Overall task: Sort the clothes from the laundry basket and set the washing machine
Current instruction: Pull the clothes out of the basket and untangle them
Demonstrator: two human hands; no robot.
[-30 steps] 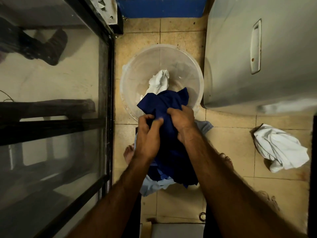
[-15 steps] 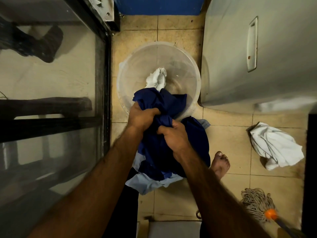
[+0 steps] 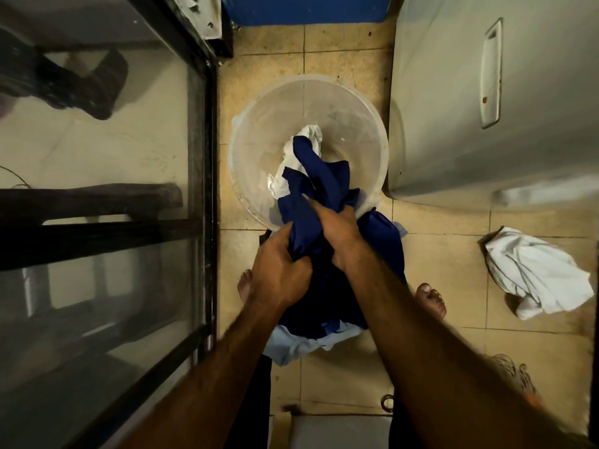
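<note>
both hands are clamped on the dark blue garment (image 3: 327,186), bunched between them over the near edge of the clear plastic basket (image 3: 236,176). the left hand (image 3: 278,270) sits lower and nearer the body, fingers curled round a fistful of the blue cloth, back of the hand up. the right hand (image 3: 337,231) is just beyond it and a bit right, almost touching it, fingers wrapped into the same cloth at the basket's near rim. both forearms reach forward and down from the bottom of the view and converge on the bundle.

the upper part of the garment trails into the basket and lies over a white cloth (image 3: 311,136) on the basket bottom. the lower part hangs below the hands between the person's legs. a light blue garment (image 3: 311,343) shows under the hanging blue cloth. i can't tell whether it is held or just lying there.

the basket stands on the tiled floor (image 3: 437,319), just beside a grey appliance (image 3: 453,108) on the right. a crumpled white pile (image 3: 534,273) lies on the floor, well apart to the right of the hands. the bare left foot (image 3: 244,283) and right foot (image 3: 431,301) flank the hanging cloth. a glass panel in a dark frame (image 3: 97,157) fills the left side. a mop head (image 3: 515,374) shows at lower right, partly hidden behind the right arm.
</note>
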